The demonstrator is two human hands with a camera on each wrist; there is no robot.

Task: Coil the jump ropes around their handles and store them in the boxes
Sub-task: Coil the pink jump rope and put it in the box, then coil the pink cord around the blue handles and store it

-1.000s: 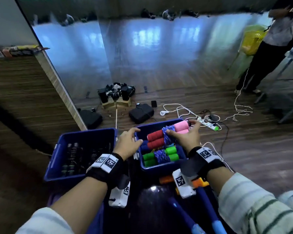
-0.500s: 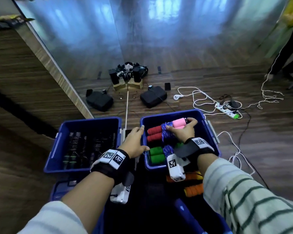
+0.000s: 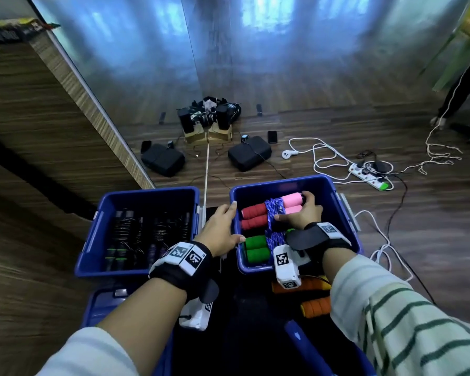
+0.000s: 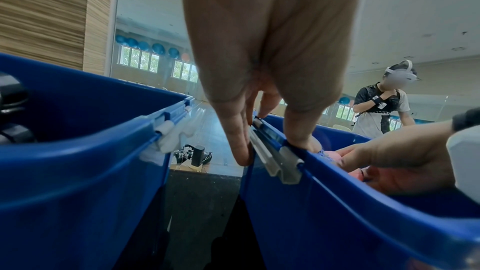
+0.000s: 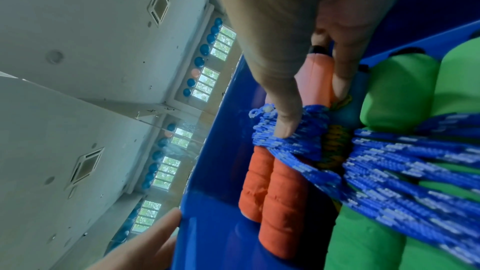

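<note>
A jump rope bundle [image 3: 255, 213] with red and pink foam handles and blue rope coiled round its middle lies at the far end of the right blue box [image 3: 337, 202]. My right hand [image 3: 301, 215] grips it, thumb on the coil [image 5: 298, 145] and fingers curled round the pink end [image 5: 319, 81]. A green-handled bundle [image 3: 255, 248] lies beside it, nearer me. My left hand [image 3: 220, 229] holds this box's left rim [image 4: 363, 192], thumb inside and fingers [image 4: 239, 141] outside.
The left blue box [image 3: 147, 191] holds several dark coiled ropes. Orange foam handles [image 3: 315, 305] lie just below the right box. Black cases, a power strip [image 3: 369, 175] and white cables lie on the wooden floor beyond. A person stands at the far right.
My right hand has lowered the red and pink bundle from rim height down into the right box. The left hand has stayed on the rim. My head has tilted down.
</note>
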